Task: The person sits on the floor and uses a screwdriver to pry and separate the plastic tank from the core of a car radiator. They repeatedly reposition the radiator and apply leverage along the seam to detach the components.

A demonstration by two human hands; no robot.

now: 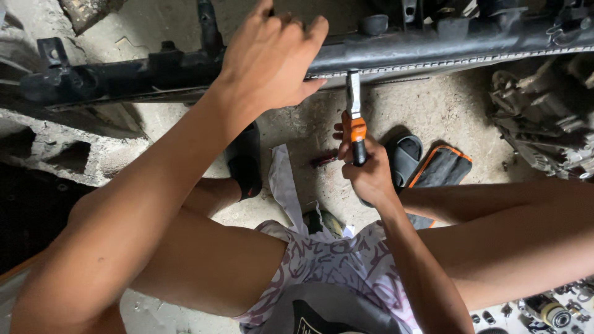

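Observation:
A long black radiator tank (pixel 433 46) with a crimped metal edge runs across the top of the view. My left hand (pixel 272 59) lies over it near the middle, fingers curled on its top. My right hand (pixel 365 170) grips the orange and black handles of a pair of pliers (pixel 354 117). The pliers' metal jaws point up and meet the crimped lower edge of the tank. I am seated with my bare legs spread, black sandals on both feet.
A black and orange tool pouch (pixel 442 167) lies on the concrete floor by my right foot. A grey engine part (pixel 544 124) stands at the right. Small metal parts (pixel 550 309) lie at bottom right. A concrete block (pixel 68 154) sits at left.

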